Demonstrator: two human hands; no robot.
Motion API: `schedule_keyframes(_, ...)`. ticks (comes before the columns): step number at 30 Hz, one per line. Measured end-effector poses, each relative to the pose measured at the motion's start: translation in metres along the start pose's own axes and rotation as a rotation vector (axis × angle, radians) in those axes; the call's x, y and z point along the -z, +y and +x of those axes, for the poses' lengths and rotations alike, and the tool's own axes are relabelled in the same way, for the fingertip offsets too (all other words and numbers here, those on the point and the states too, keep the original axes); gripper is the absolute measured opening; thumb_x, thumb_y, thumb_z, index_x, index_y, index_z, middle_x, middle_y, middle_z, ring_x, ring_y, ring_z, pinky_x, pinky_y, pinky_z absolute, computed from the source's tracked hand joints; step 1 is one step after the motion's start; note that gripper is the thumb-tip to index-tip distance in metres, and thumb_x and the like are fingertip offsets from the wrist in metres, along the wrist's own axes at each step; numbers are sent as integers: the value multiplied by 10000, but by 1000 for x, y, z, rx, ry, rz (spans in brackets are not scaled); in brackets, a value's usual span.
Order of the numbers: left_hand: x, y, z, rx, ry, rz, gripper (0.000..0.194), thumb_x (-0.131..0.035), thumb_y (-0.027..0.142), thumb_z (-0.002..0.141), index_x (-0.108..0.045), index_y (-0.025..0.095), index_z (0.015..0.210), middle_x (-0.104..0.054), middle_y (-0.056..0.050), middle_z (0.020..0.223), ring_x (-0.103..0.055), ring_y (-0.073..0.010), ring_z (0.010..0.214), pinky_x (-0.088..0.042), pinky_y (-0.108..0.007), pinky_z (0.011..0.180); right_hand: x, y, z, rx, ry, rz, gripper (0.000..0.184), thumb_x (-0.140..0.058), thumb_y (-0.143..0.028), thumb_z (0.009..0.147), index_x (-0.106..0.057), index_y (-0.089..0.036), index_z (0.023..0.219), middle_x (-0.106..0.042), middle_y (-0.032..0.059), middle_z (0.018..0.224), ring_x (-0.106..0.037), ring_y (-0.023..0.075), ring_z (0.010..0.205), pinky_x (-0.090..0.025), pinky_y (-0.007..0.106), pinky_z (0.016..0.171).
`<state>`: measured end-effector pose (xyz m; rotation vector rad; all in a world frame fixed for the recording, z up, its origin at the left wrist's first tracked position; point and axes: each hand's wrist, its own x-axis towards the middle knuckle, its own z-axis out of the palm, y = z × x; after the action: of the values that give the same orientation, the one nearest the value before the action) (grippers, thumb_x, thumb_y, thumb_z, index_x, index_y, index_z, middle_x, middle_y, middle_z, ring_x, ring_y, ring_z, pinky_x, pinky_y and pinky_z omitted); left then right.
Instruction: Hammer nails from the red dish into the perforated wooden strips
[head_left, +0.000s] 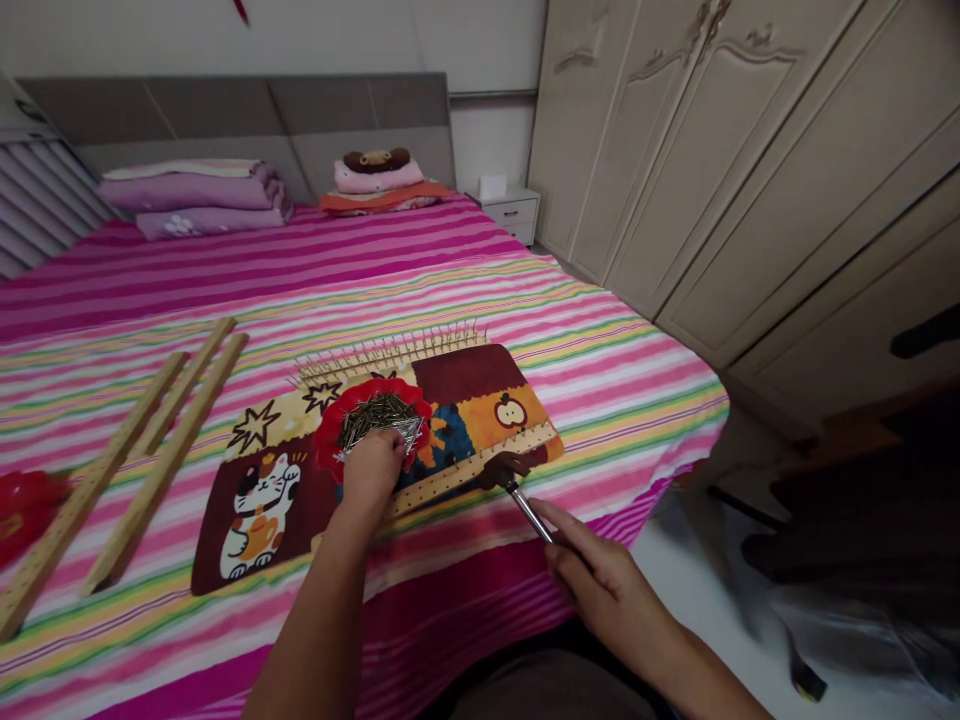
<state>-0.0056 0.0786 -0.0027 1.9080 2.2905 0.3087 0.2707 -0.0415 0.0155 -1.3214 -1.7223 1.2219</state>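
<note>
My left hand [377,455] reaches into a red scalloped bowl [324,445] filled with dark and silvery nails [379,410]. Its fingers are curled closed among the nails; what they pinch is hidden. My right hand [596,570] grips a hammer [529,512] by its handle. The dark hammer head lies over the right end of a light wooden strip [450,477] with a row of holes. Both the bowl and this strip rest on a patterned mat [292,570]. Along the mat's far edge, another wooden strip [390,354] bristles with upright nails.
Several wooden strips [176,450] lie at the left on the striped bedspread [600,370]. A second red dish [26,510] is at the left edge. Folded bedding [199,195] sits by the headboard. A wardrobe [675,150] stands at the right, beyond the bed's edge.
</note>
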Motion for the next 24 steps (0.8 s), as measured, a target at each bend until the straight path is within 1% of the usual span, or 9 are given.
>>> schedule_keyframes(2,-2,-4,-1,-1,41,-98,177,-507,254,737,-679,233,702,-668,-49,789,-583,-184,714,-378,-260,617,0,0,1,-6,2,0,449,-365,-265,897,-483,-172,1320,-301,-54,586,-285,111,502,-297,229,465)
schedule_keyframes(4,-5,-10,-2,24,88,-250,151,-535,279,722,-675,239,682,-671,-30,763,-581,-175,707,-392,-258,640,0,1,1,-4,13,-10,447,-372,-272,895,-490,-178,1316,-305,-55,581,-279,110,495,-288,225,453)
schedule_keyframes(7,-4,-17,-2,121,108,-520,135,-590,340,676,-682,242,686,-672,-4,707,-571,-158,654,-403,-253,620,0,3,2,5,28,-23,442,-371,-269,897,-498,-184,1311,-307,-56,567,-271,109,486,-281,224,442)
schedule_keyframes(11,6,-15,-5,272,72,-953,308,-684,442,553,-683,185,724,-611,14,563,-515,-120,527,-386,-238,517,-1,5,1,16,39,-18,443,-383,-264,892,-501,-188,1312,-332,-53,556,-303,114,492,-324,228,458)
schedule_keyframes(14,18,-7,-14,318,37,-1195,450,-749,460,468,-672,133,767,-575,23,514,-449,-77,441,-349,-219,447,-2,6,1,7,37,-6,447,-391,-264,885,-503,-195,1312,-330,-56,557,-288,110,479,-312,224,446)
schedule_keyframes(16,25,0,-21,319,24,-1294,497,-781,430,448,-668,116,815,-586,17,529,-446,-66,427,-333,-205,421,-3,5,1,-8,25,5,453,-387,-272,886,-494,-189,1318,-302,-60,559,-266,108,474,-285,223,439)
schedule_keyframes(18,29,4,-28,321,28,-1382,509,-800,376,442,-663,123,862,-615,8,576,-482,-70,454,-347,-194,418,-3,5,1,-22,9,21,463,-385,-280,887,-481,-176,1328,-282,-63,563,-253,107,477,-268,225,439)
schedule_keyframes(20,30,8,-34,330,6,-1447,466,-799,326,451,-667,134,854,-637,-2,620,-515,-76,494,-383,-192,437,-2,6,0,-31,10,32,466,-387,-284,886,-480,-166,1328,-285,-63,568,-253,106,481,-267,226,444)
schedule_keyframes(24,27,10,-43,380,-110,-1501,315,-750,254,483,-691,128,766,-670,-42,681,-566,-98,572,-459,-211,504,-2,6,-1,-39,35,43,462,-395,-277,882,-488,-159,1319,-330,-61,565,-287,105,480,-297,215,442)
